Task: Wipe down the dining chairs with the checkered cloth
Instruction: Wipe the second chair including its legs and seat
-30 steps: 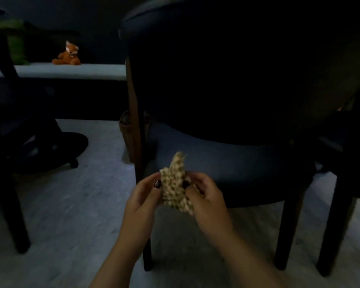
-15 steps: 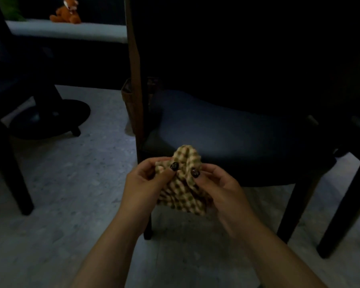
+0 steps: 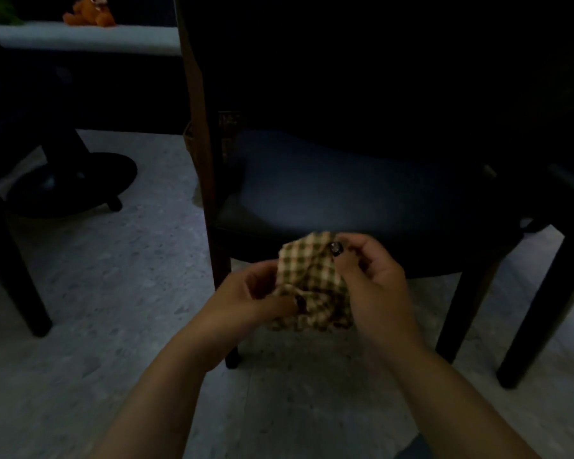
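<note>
A bunched green-and-cream checkered cloth point(image 3: 309, 276) hangs between both hands, just in front of the near edge of a dining chair's dark blue seat point(image 3: 352, 190). My left hand point(image 3: 252, 299) pinches the cloth's lower left part. My right hand point(image 3: 368, 276) pinches its upper right corner with thumb and finger. The chair's backrest rises dark above the seat, and its wooden frame post point(image 3: 201, 154) stands on the left. The cloth is off the seat.
A second dark chair's legs point(image 3: 540, 313) stand at the right. A dark leg point(image 3: 17, 279) and a round black base point(image 3: 73, 183) are at the left. A pale ledge point(image 3: 90, 38) with an orange soft toy point(image 3: 90, 13) runs along the back. The floor is grey stone.
The view has tilted down and moved closer to the chair seat. Both hands have shifted right with the cloth, and the cloth has been spread wider between them.
</note>
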Demonstrator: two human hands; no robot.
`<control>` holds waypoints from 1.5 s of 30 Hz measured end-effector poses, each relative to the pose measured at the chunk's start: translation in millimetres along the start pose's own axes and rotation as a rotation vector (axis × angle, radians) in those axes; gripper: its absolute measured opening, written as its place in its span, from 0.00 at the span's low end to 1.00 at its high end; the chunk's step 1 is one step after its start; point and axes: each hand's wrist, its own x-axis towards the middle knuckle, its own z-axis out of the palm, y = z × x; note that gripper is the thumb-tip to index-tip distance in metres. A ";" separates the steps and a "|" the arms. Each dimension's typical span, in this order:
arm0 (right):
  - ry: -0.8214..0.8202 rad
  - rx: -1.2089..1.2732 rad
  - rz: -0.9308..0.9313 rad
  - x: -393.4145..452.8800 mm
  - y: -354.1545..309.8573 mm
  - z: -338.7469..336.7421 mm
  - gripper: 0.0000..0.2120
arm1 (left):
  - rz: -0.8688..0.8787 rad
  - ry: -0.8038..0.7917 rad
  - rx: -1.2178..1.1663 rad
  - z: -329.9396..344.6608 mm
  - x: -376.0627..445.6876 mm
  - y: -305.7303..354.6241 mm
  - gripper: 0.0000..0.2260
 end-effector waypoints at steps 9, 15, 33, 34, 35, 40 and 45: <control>-0.020 0.177 0.145 2.5 -4.3 -5.0 0.19 | -0.042 0.114 -0.097 -1.0 -0.9 6.7 0.11; -0.058 0.141 0.084 -1.8 -7.6 -5.4 0.21 | -0.102 0.048 -0.305 -3.6 -6.3 9.4 0.11; -0.076 -0.156 0.162 -0.5 9.0 2.1 0.20 | -0.070 0.192 0.171 -8.4 -0.8 -7.3 0.45; -0.092 -0.259 0.171 -1.5 10.7 3.0 0.21 | -0.049 0.217 0.275 -9.2 -0.1 -7.8 0.37; -0.096 -0.395 0.151 -3.3 12.0 4.2 0.22 | -0.024 0.240 0.387 -10.1 0.7 -8.7 0.29; -0.014 -0.686 -0.078 -7.1 8.9 11.1 0.09 | 0.142 0.372 0.579 -12.9 -0.7 -9.9 0.18; -0.030 -0.452 0.075 -6.5 7.8 19.2 0.11 | 0.165 0.588 0.499 -21.9 3.3 -9.6 0.10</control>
